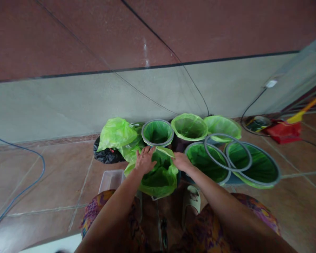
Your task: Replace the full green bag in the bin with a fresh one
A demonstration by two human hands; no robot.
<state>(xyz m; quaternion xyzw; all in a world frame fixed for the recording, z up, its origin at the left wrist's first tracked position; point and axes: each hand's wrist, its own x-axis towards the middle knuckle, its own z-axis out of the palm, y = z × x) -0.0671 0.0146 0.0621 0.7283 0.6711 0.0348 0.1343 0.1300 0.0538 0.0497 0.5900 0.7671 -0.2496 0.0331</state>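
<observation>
A green bin liner [159, 188] hangs loosely in the bin between my hands, its edge folded outward and crumpled. My left hand [145, 161] lies on the liner's left side near the far edge, fingers spread and thumb apart. At the far right of the opening, my right hand [181, 161] pinches the liner's edge; its fingertips are partly hidden. Just beyond stands a bin with a grey ring [158, 144] around its lined mouth. To the right is another lined bin [205, 168], with a loose grey ring [249, 165] lying across it and its neighbour.
More lined bins [189, 135] stand along the wall. A filled green bag [116, 135] and a black bag [107, 154] lie at left, near a clear plastic box [111, 181]. A red dustpan [285, 131] and a black cable [242, 117] are at right; a blue cable [43, 165] crosses the left floor.
</observation>
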